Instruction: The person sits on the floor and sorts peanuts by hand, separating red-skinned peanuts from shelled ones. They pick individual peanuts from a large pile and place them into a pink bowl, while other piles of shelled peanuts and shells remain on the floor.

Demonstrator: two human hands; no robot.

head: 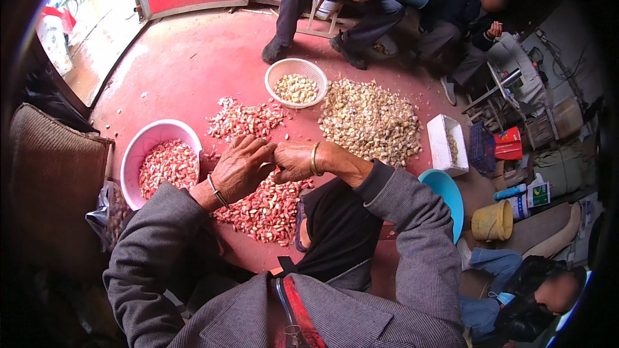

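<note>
My left hand (244,164) and my right hand (296,158) meet in front of me, fingertips touching and fingers curled. Anything small between them is hidden. A bangle circles each wrist. Beneath the hands lies a pile of small red-and-white kernels (271,210), and a smaller heap of similar pieces (246,120) sits just beyond. Left of my left hand stands a pink plastic basin (131,164) partly filled with red-and-white kernels. Past my right hand spreads a large pile of tan, rounded pods or bulbs (370,123). A white mesh basket (297,65) holds more tan pieces.
A white foam box (437,150), a turquoise basin (452,203) and a yellow bucket (492,221) stand to the right. One person (333,5) sits opposite, another (447,31) at upper right, a third (512,295) at lower right. A woven chair back (58,154) is at left.
</note>
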